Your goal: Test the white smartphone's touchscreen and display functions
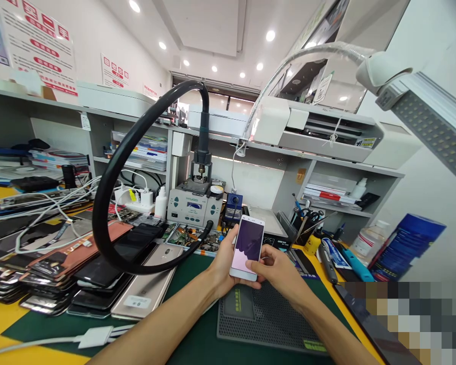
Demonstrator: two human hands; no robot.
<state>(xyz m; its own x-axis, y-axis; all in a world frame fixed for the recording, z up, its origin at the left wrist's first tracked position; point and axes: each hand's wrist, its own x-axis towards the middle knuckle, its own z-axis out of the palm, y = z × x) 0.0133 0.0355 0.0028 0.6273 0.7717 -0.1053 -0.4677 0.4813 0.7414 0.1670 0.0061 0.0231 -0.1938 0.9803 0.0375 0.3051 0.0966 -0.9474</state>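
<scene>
A white smartphone [249,243] is held upright over the bench, its screen lit with a dark purple and pink picture. My left hand [225,261] is closed around its left side and back. My right hand [275,263] is at the lower right edge, fingers curled against the phone and thumb on the lower screen. Below both hands lies a dark perforated work mat [273,317] on a green sheet [190,304].
Stacked phones and screens [61,258] fill the left side under white cables [41,238]. A black hose [102,203] arches from the hot-air station [192,205]. A parts tray [190,238] sits before it. Tools [307,223] and a bottle [370,241] stand right; a lamp [433,106] overhangs.
</scene>
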